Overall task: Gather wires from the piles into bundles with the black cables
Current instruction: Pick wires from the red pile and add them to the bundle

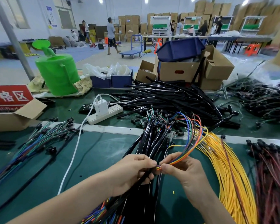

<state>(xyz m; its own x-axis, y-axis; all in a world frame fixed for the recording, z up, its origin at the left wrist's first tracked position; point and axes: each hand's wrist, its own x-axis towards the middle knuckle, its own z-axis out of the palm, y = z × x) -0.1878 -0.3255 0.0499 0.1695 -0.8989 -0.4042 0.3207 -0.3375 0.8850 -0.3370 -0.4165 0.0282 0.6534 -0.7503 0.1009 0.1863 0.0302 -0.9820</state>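
While in two hands [131, 173] [184, 172], one bundle [176, 161]

A green watering can [58, 73] stands beside blue bins [111, 80] and cardboard boxes [184, 70].

Head-worn view, forward and downward

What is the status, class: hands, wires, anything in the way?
Left hand grips black cables. Right hand pinches coloured wires. Yellow pile lies right, not blocking.
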